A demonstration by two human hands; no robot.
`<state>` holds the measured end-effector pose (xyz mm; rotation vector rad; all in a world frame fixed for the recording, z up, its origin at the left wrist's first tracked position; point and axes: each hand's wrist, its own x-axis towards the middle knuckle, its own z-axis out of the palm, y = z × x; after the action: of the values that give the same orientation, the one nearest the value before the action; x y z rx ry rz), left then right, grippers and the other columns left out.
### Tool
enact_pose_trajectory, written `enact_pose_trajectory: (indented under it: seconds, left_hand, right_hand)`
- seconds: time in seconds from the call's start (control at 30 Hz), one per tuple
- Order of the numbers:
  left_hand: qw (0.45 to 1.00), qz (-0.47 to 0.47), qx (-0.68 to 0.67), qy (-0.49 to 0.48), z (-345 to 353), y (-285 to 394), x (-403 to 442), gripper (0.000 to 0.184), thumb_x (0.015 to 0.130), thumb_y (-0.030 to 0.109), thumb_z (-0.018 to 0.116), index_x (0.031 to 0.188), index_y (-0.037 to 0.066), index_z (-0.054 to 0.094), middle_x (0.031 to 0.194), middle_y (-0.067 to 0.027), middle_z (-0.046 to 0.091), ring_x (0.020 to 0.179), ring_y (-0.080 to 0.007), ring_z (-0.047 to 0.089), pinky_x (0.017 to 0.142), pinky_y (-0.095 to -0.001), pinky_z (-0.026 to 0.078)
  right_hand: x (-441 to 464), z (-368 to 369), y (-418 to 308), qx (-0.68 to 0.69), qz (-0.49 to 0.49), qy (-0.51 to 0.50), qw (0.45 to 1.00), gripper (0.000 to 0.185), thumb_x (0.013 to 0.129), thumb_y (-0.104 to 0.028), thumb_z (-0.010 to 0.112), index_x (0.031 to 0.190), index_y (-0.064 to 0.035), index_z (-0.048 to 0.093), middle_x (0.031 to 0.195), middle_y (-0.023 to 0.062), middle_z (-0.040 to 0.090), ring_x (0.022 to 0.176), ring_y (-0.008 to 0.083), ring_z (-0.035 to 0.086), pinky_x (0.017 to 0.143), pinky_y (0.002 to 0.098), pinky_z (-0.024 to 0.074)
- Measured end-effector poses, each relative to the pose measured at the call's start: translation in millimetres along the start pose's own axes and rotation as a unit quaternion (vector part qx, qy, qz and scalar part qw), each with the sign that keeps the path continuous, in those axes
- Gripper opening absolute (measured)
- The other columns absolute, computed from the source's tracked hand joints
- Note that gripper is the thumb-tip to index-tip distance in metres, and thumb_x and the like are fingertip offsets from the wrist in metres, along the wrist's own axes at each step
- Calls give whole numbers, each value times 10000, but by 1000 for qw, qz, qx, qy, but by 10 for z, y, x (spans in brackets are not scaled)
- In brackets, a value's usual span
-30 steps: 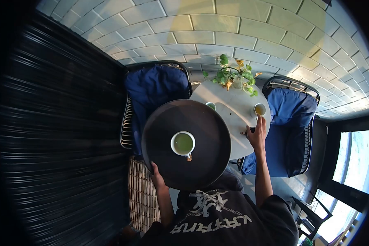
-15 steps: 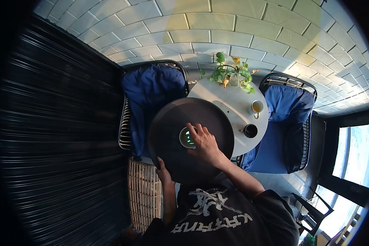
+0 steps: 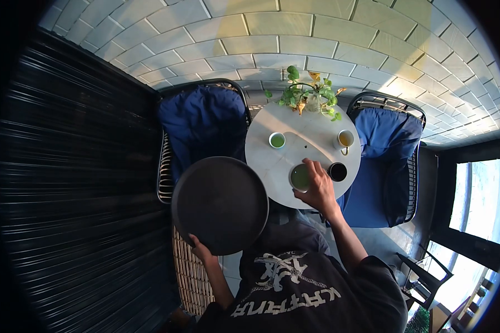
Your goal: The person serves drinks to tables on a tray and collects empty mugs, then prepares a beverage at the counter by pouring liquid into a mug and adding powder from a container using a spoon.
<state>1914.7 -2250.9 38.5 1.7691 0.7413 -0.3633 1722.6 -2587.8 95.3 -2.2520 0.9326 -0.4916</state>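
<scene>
My left hand (image 3: 202,248) grips the near rim of a round black serving tray (image 3: 220,205), thumb on top and the other fingers hidden beneath. Nothing stands on the tray. My right hand (image 3: 320,191) is closed around a cup of green liquid (image 3: 300,178) over the near part of the round white table (image 3: 261,172). Whether this cup touches the tabletop, I cannot tell. Just right of my fingers is a dark cup (image 3: 337,172). Farther back stand a white cup of yellowish drink (image 3: 345,139) and another white cup with green liquid (image 3: 277,140).
A leafy plant in a glass vase (image 3: 313,101) stands at the table's back edge by the brick wall (image 3: 294,30). Blue-cushioned chairs flank the table, one left (image 3: 203,119) and one right (image 3: 386,133). A woven rattan piece (image 3: 190,272) lies below the tray.
The cup has gone from the tray to over the table in my right hand. My left hand has drawn the tray left and toward me, uncovering the table's left side and another green cup.
</scene>
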Motion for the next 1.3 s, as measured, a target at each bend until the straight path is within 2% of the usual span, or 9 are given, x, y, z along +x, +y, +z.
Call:
enact_pose_trajectory:
  seconds: [0.37,0.73,0.93,1.0,1.03,1.1,1.13,1.2,1.3]
  left_hand:
    - [996,11,-85,-7,26,26,-78,935,883,611,545,1394,-130,290,1415,-256,398,1262,-381,477,1029,-460,475]
    - [991,-23,-114,-64,208,-22,-211,920,889,599,547,1444,-64,233,1448,-231,362,1299,-375,435,1035,-471,465]
    - [991,-41,-113,-64,207,-13,-129,874,913,573,525,1462,-35,219,1461,-219,352,1316,-368,414,1058,-471,433]
    - [991,-48,-113,-54,207,4,-103,829,934,546,511,1473,-12,216,1461,-212,357,1307,-368,423,1055,-467,430]
    - [989,-43,-122,-64,205,24,-95,830,935,547,509,1473,-12,214,1462,-212,356,1309,-365,422,1060,-462,424]
    - [988,-39,-132,-75,207,54,-94,831,935,547,508,1474,-12,212,1463,-211,354,1310,-362,421,1065,-458,418]
    - [986,-40,-142,-81,209,68,-96,821,940,544,501,1473,-11,216,1464,-211,354,1307,-358,425,1064,-452,417]
    - [984,-38,-150,-89,235,112,-91,811,945,540,495,1472,-11,219,1464,-210,354,1304,-354,429,1064,-446,417]
    - [987,-43,-134,-80,254,171,-108,783,957,525,483,1468,-12,232,1468,-204,353,1302,-343,434,1060,-441,420]
  right_hand:
    - [-314,1368,1480,-43,131,-45,989,855,551,-173,826,1272,-80,376,1092,191,507,984,406,577,807,486,518]
    - [-183,1667,1663,-57,191,-77,977,928,580,-188,841,1328,-86,302,1176,203,456,1068,417,537,837,492,518]
    - [-418,1641,1808,-27,81,75,993,774,711,-295,821,1300,-37,390,1184,240,493,1018,383,570,846,443,511]
    - [-552,1618,1861,105,276,122,948,599,819,-309,743,1259,-30,446,1065,203,573,938,315,613,787,410,526]
    - [-624,1601,1951,103,276,123,948,599,819,-309,743,1259,-30,446,1065,203,573,938,315,613,787,410,526]
    - [-722,1511,2065,312,485,101,811,511,867,-267,696,1264,-42,467,939,138,606,824,235,624,707,370,516]
    - [-764,1473,2064,311,486,102,810,511,867,-267,696,1264,-42,467,939,138,606,824,235,624,707,370,516]
    - [-838,1402,2052,581,442,210,650,452,883,-254,674,1252,-70,488,940,106,613,797,185,608,677,335,499]
    - [-770,1376,2030,642,431,220,595,436,897,-223,652,1272,-91,474,941,108,612,777,193,599,660,327,491]
